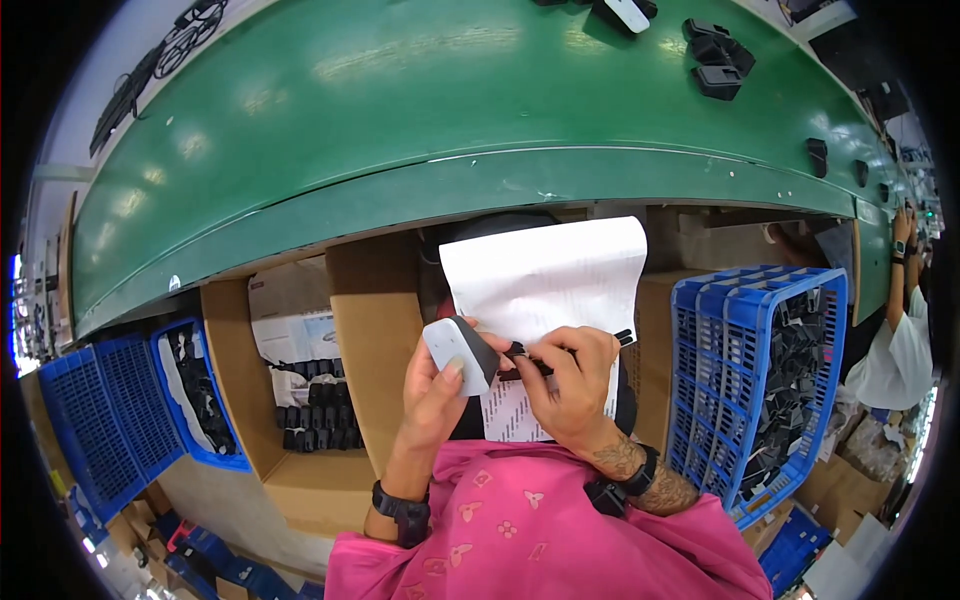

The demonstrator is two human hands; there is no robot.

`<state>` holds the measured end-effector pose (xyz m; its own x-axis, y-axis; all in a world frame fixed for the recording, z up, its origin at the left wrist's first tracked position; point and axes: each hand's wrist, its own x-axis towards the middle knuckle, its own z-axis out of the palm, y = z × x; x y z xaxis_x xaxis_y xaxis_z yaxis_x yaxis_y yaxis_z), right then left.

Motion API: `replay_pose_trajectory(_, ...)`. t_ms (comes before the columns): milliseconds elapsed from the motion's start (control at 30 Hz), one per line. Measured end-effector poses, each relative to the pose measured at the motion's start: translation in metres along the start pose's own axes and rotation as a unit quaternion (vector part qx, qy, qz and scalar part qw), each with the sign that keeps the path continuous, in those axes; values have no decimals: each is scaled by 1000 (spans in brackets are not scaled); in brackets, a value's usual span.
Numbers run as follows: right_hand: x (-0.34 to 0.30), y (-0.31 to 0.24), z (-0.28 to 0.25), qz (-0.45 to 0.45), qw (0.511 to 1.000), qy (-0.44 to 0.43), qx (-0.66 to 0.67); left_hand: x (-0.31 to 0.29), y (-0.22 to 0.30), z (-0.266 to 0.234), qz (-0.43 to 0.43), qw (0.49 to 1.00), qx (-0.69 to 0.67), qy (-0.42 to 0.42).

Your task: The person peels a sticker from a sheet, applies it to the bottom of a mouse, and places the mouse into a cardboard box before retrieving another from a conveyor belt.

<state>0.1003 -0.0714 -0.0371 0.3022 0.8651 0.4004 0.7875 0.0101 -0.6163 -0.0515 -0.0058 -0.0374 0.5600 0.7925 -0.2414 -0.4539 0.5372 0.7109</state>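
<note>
My left hand [435, 392] is closed around a small device [458, 352] with a white face and a black, wedge-like body. Its thumb lies on the white face. Close beside it, my right hand [574, 385] pinches a small black piece [517, 352] against the device's black side. Whether that piece is a plug or a cable end I cannot make out. Just beyond both hands is a large white paper sheet [545, 280], curled at its edge. A thin black strip [625, 338] shows by my right knuckles. Printed paper [508, 415] lies beneath the hands.
A green workbench [380, 120] stretches ahead, with black devices [718, 80] at its far right. Left of me is an open cardboard box [375, 340] of black parts; a blue crate [725, 400] of black pieces stands right. Another person's arm [898, 260] shows far right.
</note>
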Motion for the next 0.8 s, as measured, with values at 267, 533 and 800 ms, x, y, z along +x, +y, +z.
replay_pose_trajectory(267,0,-1,1,1,1000,-9,-27,1,-5,3,-2,1000,-1,-16)
replay_pose_trajectory(533,5,-1,-23,-14,994,-92,54,9,-1,10,-6,998,49,43)
replay_pose_trajectory(800,15,-11,-81,191,894,-137,382,-18,34,37,63,869,478,110)
